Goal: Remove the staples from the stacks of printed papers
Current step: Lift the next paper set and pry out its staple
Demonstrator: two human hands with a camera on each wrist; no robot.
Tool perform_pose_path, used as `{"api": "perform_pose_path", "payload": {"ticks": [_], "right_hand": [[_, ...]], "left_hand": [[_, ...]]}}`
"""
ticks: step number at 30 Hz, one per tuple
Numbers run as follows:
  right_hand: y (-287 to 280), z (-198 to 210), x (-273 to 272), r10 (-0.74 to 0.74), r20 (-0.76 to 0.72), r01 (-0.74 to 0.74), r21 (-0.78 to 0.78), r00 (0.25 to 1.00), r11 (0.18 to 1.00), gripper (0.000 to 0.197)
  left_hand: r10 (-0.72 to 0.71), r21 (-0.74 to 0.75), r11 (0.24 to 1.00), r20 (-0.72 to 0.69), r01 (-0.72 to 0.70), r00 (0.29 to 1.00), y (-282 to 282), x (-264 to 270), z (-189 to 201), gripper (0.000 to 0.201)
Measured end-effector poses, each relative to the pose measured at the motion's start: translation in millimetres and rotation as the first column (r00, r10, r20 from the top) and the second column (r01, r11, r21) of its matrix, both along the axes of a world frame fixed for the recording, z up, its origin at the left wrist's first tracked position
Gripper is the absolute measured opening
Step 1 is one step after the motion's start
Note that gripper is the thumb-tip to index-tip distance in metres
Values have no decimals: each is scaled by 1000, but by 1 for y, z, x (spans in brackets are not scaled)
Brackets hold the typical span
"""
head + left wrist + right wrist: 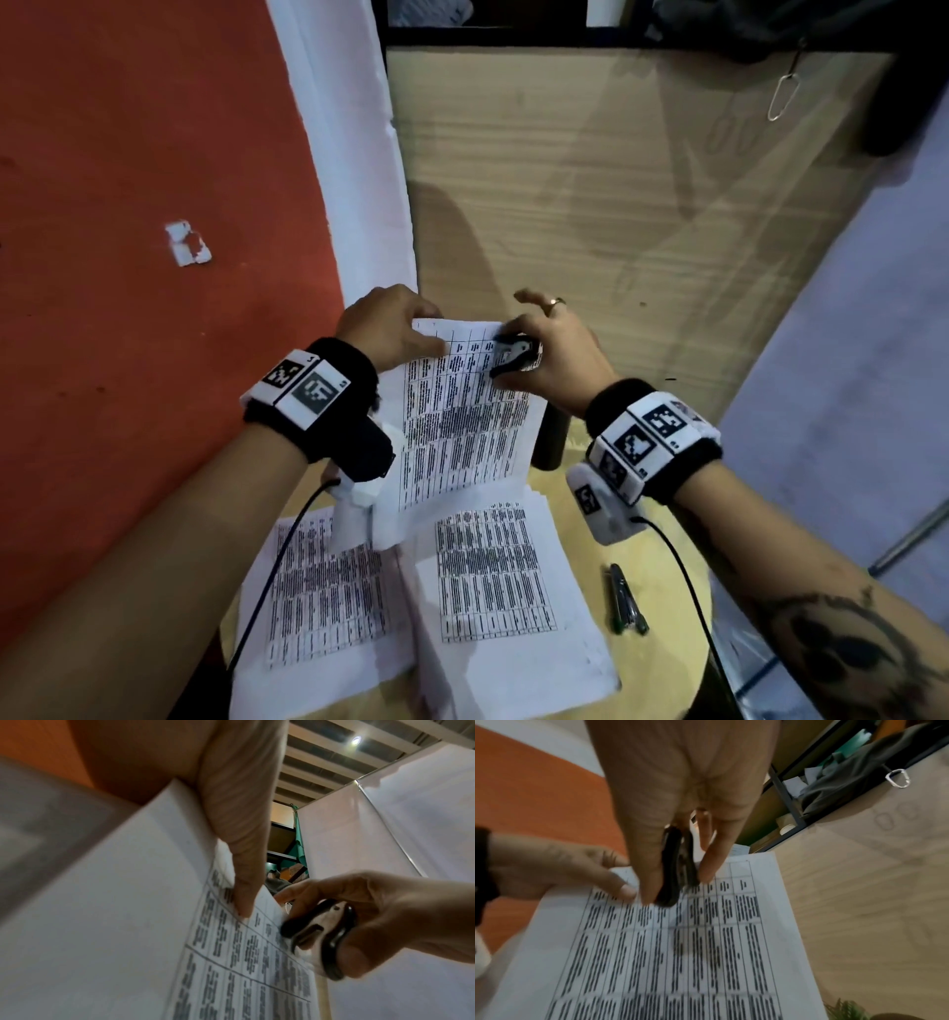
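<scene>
My left hand (390, 329) pinches the top left corner of a stapled stack of printed papers (462, 411), lifted off the table and tilted up. In the left wrist view its thumb (239, 886) lies across the printed sheet (231, 963). My right hand (554, 349) grips a black staple remover (513, 354) between thumb and fingers, its claws at the stack's top edge, right of the left thumb. In the right wrist view the staple remover (677, 868) points down onto the sheet (680, 953). The staple itself is hidden.
Two more stacks of printed papers (328, 586) (493, 575) lie on the round wooden table (662, 565) below my hands. A dark green pen (624, 598) lies to their right. Beyond is a wooden desk top (616, 180); an orange wall (128, 205) stands left.
</scene>
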State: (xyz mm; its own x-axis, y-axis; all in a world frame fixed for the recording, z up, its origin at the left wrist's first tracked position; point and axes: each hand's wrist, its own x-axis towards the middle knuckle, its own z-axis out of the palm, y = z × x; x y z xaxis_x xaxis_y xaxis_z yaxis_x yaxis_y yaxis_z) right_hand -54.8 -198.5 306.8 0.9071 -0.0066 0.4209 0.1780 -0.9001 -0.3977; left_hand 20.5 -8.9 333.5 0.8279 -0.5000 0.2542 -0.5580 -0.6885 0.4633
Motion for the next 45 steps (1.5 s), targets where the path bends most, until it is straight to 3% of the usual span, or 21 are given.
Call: {"api": "perform_pose_path", "payload": {"ticks": [3, 6, 8, 12, 23, 26, 28, 31, 38, 45], "right_hand": [[-5, 11, -1, 116, -134, -114, 22, 984, 993, 47], [-10, 15, -2, 178, -160, -146, 192, 971, 970, 47], [-10, 17, -4, 197, -181, -148, 254, 963, 956, 46], [-5, 21, -9, 221, -177, -170, 265, 959, 949, 44], [-4, 32, -25, 235, -153, -162, 380, 960, 911, 42], [-3, 25, -25, 130, 99, -149, 217, 987, 965, 46], [4, 17, -30, 93, 304, -124, 87, 948, 988, 43], [15, 7, -35, 139, 440, -99, -113, 887, 989, 37], [20, -4, -32, 240, 430, -121, -286, 870, 951, 39], [24, -3, -32, 233, 479, -114, -265, 846, 958, 37]], "left_hand": [[-76, -23, 997, -68, 75, 995, 4, -1, 3, 12], [-123, -18, 992, -90, 122, 988, 10, 1, 5, 12], [-85, 46, 995, -25, 86, 996, 9, 3, 7, 23], [-43, 217, 976, 290, -22, 956, -5, -11, 10, 31], [-128, 180, 981, 327, 72, 936, -16, -20, 14, 18], [-143, 146, 983, 257, 107, 956, -13, -22, 15, 21], [-150, 103, 986, 183, 133, 972, -10, -21, 16, 17], [-180, 17, 984, 83, 179, 980, -11, -19, 14, 22], [-272, -175, 952, -109, 251, 956, -10, -14, 3, 18], [-319, -260, 926, -159, 272, 934, -8, -14, 4, 37]]}}
